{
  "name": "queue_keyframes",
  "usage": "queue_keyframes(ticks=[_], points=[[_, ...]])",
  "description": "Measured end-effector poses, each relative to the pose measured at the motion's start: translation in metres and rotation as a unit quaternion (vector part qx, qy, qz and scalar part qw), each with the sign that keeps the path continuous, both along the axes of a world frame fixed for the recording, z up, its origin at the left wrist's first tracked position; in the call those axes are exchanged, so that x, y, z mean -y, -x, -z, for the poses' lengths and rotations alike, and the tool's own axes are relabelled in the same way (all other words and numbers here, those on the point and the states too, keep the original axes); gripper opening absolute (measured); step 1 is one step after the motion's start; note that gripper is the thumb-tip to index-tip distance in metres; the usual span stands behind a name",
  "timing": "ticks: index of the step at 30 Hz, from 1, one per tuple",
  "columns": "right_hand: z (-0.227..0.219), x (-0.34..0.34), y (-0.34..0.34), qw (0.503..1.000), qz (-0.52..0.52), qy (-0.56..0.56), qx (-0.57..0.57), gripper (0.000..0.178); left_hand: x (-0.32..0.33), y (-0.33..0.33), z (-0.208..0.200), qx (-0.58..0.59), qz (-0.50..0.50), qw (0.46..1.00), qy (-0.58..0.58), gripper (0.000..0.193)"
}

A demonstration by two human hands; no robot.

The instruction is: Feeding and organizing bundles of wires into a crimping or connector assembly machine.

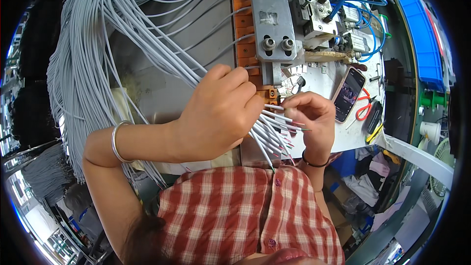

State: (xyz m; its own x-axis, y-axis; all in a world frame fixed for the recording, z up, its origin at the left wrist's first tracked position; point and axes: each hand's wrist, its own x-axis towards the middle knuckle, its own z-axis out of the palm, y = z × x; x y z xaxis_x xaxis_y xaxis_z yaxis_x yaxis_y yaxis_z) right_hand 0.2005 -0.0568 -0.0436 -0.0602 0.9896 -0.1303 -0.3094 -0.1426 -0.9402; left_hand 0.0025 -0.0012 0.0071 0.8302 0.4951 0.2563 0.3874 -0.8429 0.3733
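My left hand (223, 110) is closed round a bundle of thin grey cables (272, 135), whose stripped ends with small coloured wires fan out on its right side. My right hand (314, 122) pinches the end of one grey cable between thumb and forefinger, beside the fanned ends. Just beyond both hands runs a row of orange blocks (245, 22), with single grey cables leading into several of them. A grey metal plate (270, 14) with two bolts lies along the blocks. Part of the bundle is hidden inside my left fist.
A thick hank of grey cables (81, 68) hangs at the left. On the right lie a phone (348, 95), a red-handled tool (364, 107) and a black-and-yellow tool (375, 120). Valves with blue air hoses (338, 5) stand at the back; a blue bin (422, 39) is far right.
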Motion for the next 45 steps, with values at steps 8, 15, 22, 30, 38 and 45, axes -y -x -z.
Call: queue_keyframes(ticks=[8,15,22,30,38,45], points=[[0.008,-0.002,-0.004,0.995,0.03,0.06,0.07,0.008,0.0,-0.003,0.01,0.031,0.033,0.999,-0.028,0.023],[0.009,-0.009,-0.003,0.992,-0.017,0.123,0.016,0.015,-0.001,-0.001,0.003,-0.008,-0.025,0.999,-0.029,0.016],[0.009,-0.005,-0.004,0.99,-0.03,0.114,0.079,0.015,0.002,-0.002,0.01,-0.011,-0.011,0.999,-0.036,0.017],[0.004,-0.005,0.002,0.994,0.046,0.101,-0.01,0.016,-0.001,-0.002,0.002,0.029,-0.026,0.997,-0.059,0.014],[0.008,-0.005,-0.003,0.992,-0.028,0.111,0.043,0.008,0.0,-0.002,0.014,-0.012,0.002,0.998,-0.065,0.015],[-0.004,0.001,0.003,0.996,0.058,0.011,0.071,0.007,0.0,-0.001,0.004,-0.005,0.0,0.999,-0.038,0.015]])
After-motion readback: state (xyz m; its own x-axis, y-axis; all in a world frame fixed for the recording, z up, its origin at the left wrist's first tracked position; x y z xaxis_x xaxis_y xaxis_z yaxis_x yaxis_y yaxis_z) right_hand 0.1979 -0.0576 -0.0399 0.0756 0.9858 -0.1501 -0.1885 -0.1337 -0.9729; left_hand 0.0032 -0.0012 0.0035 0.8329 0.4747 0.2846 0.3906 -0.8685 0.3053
